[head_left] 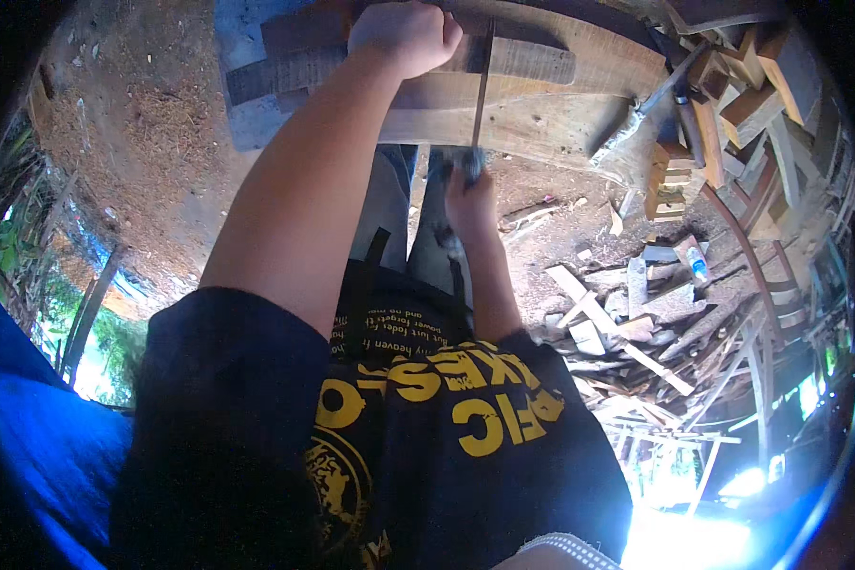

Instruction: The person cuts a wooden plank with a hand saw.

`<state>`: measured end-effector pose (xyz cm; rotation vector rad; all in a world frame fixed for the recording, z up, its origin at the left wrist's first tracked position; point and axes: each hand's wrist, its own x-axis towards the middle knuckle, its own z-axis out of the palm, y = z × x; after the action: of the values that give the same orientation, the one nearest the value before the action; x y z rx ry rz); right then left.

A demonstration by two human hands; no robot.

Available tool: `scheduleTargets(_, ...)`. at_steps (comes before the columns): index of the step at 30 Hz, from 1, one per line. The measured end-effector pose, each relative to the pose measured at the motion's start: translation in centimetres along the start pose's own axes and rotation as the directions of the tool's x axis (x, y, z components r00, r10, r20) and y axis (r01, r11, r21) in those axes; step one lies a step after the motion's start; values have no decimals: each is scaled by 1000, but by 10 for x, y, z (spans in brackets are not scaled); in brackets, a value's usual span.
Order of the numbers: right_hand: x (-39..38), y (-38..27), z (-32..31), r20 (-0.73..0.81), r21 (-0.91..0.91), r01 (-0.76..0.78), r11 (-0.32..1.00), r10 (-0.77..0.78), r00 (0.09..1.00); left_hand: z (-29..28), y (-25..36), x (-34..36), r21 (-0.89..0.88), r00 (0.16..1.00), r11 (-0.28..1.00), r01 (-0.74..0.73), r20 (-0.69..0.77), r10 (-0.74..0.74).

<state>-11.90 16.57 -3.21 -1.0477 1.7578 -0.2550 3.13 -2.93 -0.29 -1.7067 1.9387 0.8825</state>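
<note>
A slightly curved wooden piece (532, 63) with a rounded right end lies across a wide wooden bench top (608, 52). My left hand (404, 38) is closed in a fist over the wood, pressing down left of the saw; what its fingers wrap is partly hidden. My right hand (470, 199), on the near side, is closed around the dark handle of a handsaw (483, 100). The thin blade, seen nearly edge-on, points away from me and crosses the wooden piece. A darker wooden block (304, 28) lies beyond, to the left of my left hand.
A light stick or tool (636, 123) rests at the bench's right side. Stacked wood blocks (750, 109) stand at the right. Scrap wood (636, 323) and a small bottle (697, 262) litter the ground below. Sawdust (161, 123) covers the dirt at the left.
</note>
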Motion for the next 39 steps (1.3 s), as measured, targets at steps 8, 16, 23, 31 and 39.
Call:
scheduleTargets(8,51,-74,-33,186,41,-210,977,199,962,17,0,4,21,999,1000,-6,-46,7)
scheduleTargets(16,65,-45,-20,68,-40,-21,999,23,997,26,-1,12,-14,983,999,-38,-182,35)
scheduleTargets(23,7,-9,-1,-6,90,-8,996,9,1000,24,-3,3,13,991,1000,-17,-131,18)
scheduleTargets(31,11,-26,-5,71,52,-132,990,128,989,20,-8,4,-47,992,998,-40,-122,34)
scheduleTargets(39,39,-59,-19,145,90,-216,972,202,969,20,-9,2,-12,984,997,-71,-167,68)
